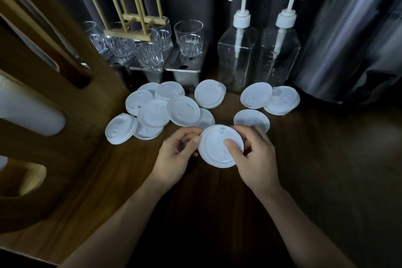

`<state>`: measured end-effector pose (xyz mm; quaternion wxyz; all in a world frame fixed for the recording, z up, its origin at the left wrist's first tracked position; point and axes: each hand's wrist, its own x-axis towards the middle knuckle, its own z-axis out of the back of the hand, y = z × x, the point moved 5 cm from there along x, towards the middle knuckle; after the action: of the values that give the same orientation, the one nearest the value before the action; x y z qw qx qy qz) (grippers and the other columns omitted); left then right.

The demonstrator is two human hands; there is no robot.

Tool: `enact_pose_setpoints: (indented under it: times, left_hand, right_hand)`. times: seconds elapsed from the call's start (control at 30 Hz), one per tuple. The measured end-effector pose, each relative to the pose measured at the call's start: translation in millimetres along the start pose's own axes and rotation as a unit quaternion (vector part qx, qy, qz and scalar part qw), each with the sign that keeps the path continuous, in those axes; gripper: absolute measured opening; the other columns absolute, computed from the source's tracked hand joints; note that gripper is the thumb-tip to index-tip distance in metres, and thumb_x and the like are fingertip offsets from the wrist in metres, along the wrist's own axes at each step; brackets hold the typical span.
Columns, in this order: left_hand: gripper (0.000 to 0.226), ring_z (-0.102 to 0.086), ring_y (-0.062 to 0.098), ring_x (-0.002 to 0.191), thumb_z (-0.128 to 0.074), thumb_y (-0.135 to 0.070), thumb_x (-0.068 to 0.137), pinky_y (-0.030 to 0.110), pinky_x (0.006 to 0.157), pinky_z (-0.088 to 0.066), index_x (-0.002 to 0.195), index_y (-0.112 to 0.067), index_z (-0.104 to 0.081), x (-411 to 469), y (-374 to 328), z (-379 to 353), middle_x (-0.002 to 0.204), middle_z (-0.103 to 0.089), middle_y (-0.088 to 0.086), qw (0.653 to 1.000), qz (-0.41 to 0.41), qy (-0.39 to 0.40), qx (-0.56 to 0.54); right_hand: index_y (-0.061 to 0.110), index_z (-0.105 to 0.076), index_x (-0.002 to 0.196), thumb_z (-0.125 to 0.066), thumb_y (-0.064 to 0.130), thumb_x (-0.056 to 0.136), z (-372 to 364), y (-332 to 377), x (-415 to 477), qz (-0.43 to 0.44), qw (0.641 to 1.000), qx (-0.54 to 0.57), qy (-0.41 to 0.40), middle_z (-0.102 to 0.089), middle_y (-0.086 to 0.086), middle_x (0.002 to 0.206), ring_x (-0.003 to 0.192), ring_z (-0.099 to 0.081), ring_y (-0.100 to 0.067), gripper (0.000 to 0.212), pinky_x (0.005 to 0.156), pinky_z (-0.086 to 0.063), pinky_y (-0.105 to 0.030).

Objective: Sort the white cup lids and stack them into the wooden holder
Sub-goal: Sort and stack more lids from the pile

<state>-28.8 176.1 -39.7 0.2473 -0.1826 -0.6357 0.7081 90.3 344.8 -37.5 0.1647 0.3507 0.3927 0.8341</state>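
My left hand (pixel 176 152) and right hand (pixel 255 155) both pinch one round white plastic cup lid (pixel 214 150) over the dark wooden tabletop (pixel 326 159), mid-way across; I'd best keep it flat and check its facing before feeding the slotted wooden holder (pixel 102 80) at the left edge.

Your left hand (pixel 176 152) and right hand (pixel 254 159) pinch one white lid (pixel 214 148) by its edges, right thumb on top. Loose lids (pixel 183 111) lie scattered on the table (pixel 304 148) just beyond; wooden holder (pixel 54 76) stands at left.

Café drinks counter (pixel 326 159): 2 pump bottles (pixel 238 56), glass tumblers (pixel 188 38), steel urn (pixel 348 35), white cup lids (pixel 183 113).
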Motion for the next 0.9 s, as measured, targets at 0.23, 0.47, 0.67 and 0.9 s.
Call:
enact_pose_setpoints:
  times: [0.23, 0.47, 0.67, 0.9]
  left_hand:
    - [0.019, -0.074, 0.016, 0.097, -0.059, -0.022, 0.102, 0.028, 0.079, -0.059, 0.115, -0.013, -0.07, -1.0, -2.6, -0.9, 0.105, -0.079, -0.001, 1.0, 0.002, 0.01, 0.005]
    - [0.03, -0.073, 0.016, 0.105, -0.061, -0.032, 0.096, 0.029, 0.085, -0.058, 0.118, -0.016, -0.073, -3.4, -7.9, -3.4, 0.111, -0.079, -0.003, 1.0, 0.003, 0.017, -0.015]
    - [0.025, -0.075, 0.017, 0.103, -0.069, -0.011, 0.095, 0.027, 0.089, -0.059, 0.119, -0.016, -0.074, -3.5, -9.1, -4.9, 0.112, -0.08, -0.001, 0.999, -0.003, 0.038, -0.036]
    - [0.036, -0.075, 0.026, 0.104, -0.071, 0.001, 0.094, 0.036, 0.098, -0.059, 0.124, -0.018, -0.073, -2.9, -6.0, -4.6, 0.113, -0.079, 0.005, 0.998, -0.01, 0.062, -0.009]
  right_hand:
    - [0.02, -0.063, 0.123, -0.077, 0.025, 0.093, -3.0, -2.5, 0.0, -0.042, 0.998, 0.046, 0.034, -0.067, 0.01, 0.113, 0.104, -0.067, -0.008, 0.033, 0.076, -0.052, -0.008]
    - [0.019, -0.069, 0.128, -0.073, 0.02, 0.097, -5.3, -3.3, 0.7, -0.001, 0.999, 0.022, 0.037, -0.069, 0.009, 0.117, 0.109, -0.065, -0.007, 0.031, 0.086, -0.059, -0.029]
    - [0.021, -0.068, 0.137, -0.07, 0.02, 0.1, -6.1, -5.0, 1.4, 0.001, 0.999, 0.014, 0.048, -0.068, 0.009, 0.123, 0.115, -0.063, -0.004, 0.037, 0.09, -0.058, -0.028]
    - [0.029, -0.062, 0.143, -0.061, 0.022, 0.104, -10.3, -2.2, 1.7, -0.001, 0.996, -0.022, 0.09, -0.064, 0.01, 0.127, 0.116, -0.056, 0.004, 0.04, 0.093, -0.043, -0.008]
